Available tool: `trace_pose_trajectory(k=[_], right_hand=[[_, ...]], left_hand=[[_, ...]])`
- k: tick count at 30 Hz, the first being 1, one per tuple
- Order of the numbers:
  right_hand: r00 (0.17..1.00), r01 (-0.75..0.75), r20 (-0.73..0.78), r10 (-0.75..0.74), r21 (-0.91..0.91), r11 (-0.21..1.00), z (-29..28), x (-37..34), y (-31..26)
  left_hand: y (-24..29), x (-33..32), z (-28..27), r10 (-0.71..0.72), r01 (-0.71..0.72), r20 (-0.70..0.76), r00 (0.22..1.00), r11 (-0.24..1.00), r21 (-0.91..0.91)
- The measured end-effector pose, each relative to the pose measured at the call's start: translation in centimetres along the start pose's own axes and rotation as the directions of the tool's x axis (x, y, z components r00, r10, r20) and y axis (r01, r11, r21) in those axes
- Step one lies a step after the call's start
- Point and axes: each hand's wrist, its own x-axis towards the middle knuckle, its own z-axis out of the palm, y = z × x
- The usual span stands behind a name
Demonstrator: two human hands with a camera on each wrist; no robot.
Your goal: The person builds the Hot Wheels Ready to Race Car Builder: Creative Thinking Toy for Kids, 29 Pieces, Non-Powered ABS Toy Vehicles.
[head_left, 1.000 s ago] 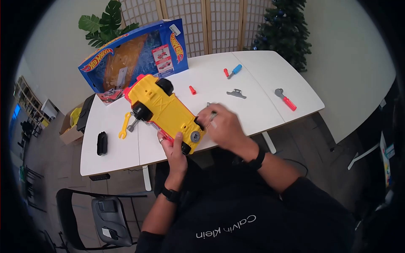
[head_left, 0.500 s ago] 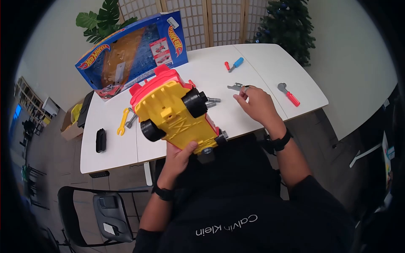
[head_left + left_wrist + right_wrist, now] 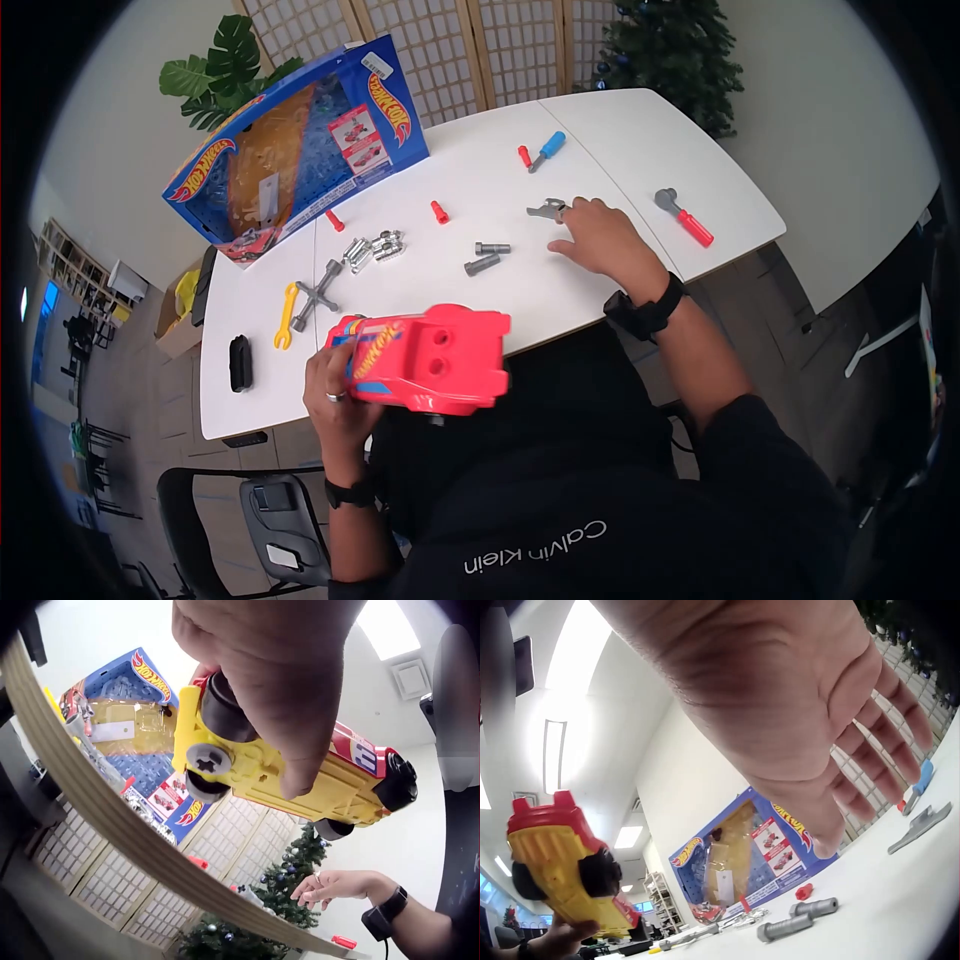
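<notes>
Gripping left hand (image 3: 340, 398): clamped on the red toy car (image 3: 465, 357), raised beside the worktop (image 3: 565, 295)
Right hand (image 3: 608, 242): fingers extended, partly covering the grey piece (image 3: 544, 209) from above; contact unclear
Car underside (image 3: 330, 793): hidden in the head view

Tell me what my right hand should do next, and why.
Probably lower your right hand slightly and pinch the flat grey part on the table. That hand is open, holds nothing and is close to the part, while your left hand grips the toy car.
</notes>
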Motion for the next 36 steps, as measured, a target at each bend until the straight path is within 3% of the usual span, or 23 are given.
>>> trace_pose_trajectory(k=[5, 9, 13, 14, 15, 16, 17, 19, 21, 23, 26, 29, 36], right_hand=[[0.993, -0.073, 0.092, 0.077, -0.048, 0.996, 2.5, -1.2, 0.9], [0.999, -0.031, 0.03, 0.032, -0.022, 0.999, 3.3, -2.3, 1.8], [0.999, 0.002, 0.032, -0.003, 0.033, 0.999, 2.9, -2.7, 1.0], [0.998, 0.066, -0.033, -0.061, 0.223, 0.973, 2.4, -3.0, 0.7], [0.996, 0.087, -0.041, -0.08, 0.225, 0.971, 1.6, -3.4, -0.4], [0.98, 0.184, -0.141, -0.141, 0.356, 0.916, 0.9, -4.0, -1.7], [0.952, 0.283, -0.246, -0.184, 0.471, 0.836, 0.5, -4.7, -2.8], [0.855, 0.518, -0.31, -0.415, 0.541, 0.663, 0.4, -5.8, -4.8], [0.795, 0.603, -0.29, -0.532, 0.288, 0.744, 1.0, -6.5, -6.5], [0.808, 0.579, -0.282, -0.518, 0.212, 0.788, 2.2, -6.5, -7.3], [0.84, 0.542, -0.192, -0.507, 0.306, 0.783, 2.8, -5.7, -7.0], [0.82, 0.569, -0.225, -0.526, 0.231, 0.789, 3.0, -5.4, -6.1], [0.815, 0.579, -0.242, -0.527, 0.284, 0.764, 3.5, -4.3, -6.4]], left_hand=[[1.6, 0.1, 1.2, -0.021, 0.018, 0.034, 0.999, 0.998, 0.068], [2.0, -0.4, 2.5, -0.07, 0.069, 0.005, 0.998, 0.991, 0.111], [2.5, 0.3, 1.8, -0.128, 0.111, 0.106, 0.986, 0.981, 0.156], [2.5, 0.3, 1.7, -0.139, 0.118, 0.113, 0.984, 0.978, 0.169], [2.4, 0.2, 2.0, -0.144, 0.122, 0.117, 0.983, 0.977, 0.177], [2.3, 0.0, 2.3, -0.144, 0.121, 0.11, 0.983, 0.975, 0.188], [2.4, -0.1, 2.5, -0.145, 0.119, 0.118, 0.982, 0.972, 0.201], [2.7, -0.1, 3.0, -0.153, 0.121, 0.132, 0.979, 0.967, 0.222], [3.0, 0.2, 3.6, -0.124, 0.087, 0.135, 0.983, 0.963, 0.254], [3.3, 0.3, 4.1, -0.132, 0.097, 0.15, 0.98, 0.972, 0.216], [3.6, 0.5, 4.9, -0.148, 0.101, 0.18, 0.972, 0.965, 0.244], [4.3, 0.9, 4.7, -0.156, 0.107, 0.217, 0.964, 0.97, 0.219], [3.1, 1.7, 4.2, -0.16, 0.123, 0.287, 0.944, 0.982, 0.143]])
